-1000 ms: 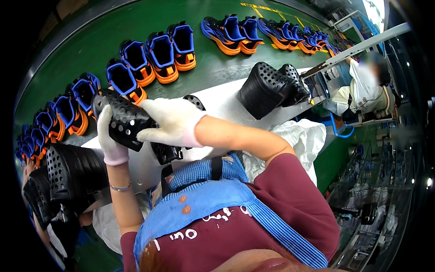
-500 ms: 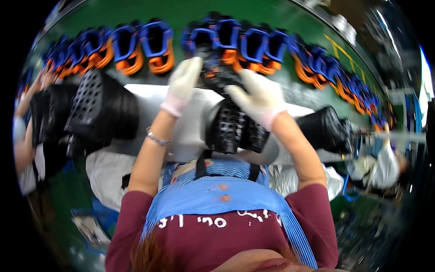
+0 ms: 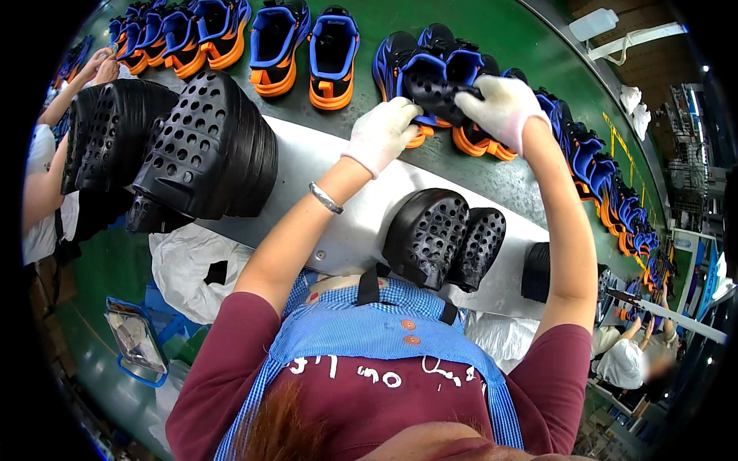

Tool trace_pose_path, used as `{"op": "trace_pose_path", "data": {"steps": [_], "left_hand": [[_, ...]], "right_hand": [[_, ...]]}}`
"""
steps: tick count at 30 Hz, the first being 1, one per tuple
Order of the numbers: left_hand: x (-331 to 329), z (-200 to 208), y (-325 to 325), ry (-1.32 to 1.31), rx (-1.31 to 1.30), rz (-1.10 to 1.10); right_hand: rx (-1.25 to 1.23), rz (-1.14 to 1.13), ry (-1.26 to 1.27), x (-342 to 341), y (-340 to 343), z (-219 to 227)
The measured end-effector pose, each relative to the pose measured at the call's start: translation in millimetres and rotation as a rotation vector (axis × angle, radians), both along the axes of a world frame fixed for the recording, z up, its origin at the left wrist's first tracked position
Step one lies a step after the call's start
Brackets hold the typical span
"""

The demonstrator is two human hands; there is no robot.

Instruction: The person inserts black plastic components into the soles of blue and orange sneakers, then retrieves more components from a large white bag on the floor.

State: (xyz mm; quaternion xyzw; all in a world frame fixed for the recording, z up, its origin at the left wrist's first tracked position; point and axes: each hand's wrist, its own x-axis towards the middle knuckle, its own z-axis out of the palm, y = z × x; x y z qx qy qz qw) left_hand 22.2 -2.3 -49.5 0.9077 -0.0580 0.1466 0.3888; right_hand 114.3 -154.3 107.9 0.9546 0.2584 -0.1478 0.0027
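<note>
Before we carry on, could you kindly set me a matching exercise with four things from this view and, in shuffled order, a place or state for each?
Things:
1. Right hand
2. Silver bangle
3. Blue bib apron
4. Orange-soled sneakers

Places or states:
A. Worn over a maroon shirt
B. Lined up on the green surface
C. Holding a black perforated shoe insert
D. Around the left forearm

Pairs: 1-C, 2-D, 3-A, 4-B.
</note>
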Motion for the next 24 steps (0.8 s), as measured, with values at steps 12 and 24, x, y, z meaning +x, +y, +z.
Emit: {"op": "trace_pose_path", "data": {"steps": [12, 24], "left_hand": [[13.4, 20.6, 8.3, 0.445, 0.158, -0.063], [55.4, 6.0, 19.6, 0.579, 0.391, -0.306]], "right_hand": [[-0.279, 0.063, -0.077, 6.8, 87.9, -88.3], [-0.201, 0.120, -0.091, 38.3, 100.0, -104.1]]}}
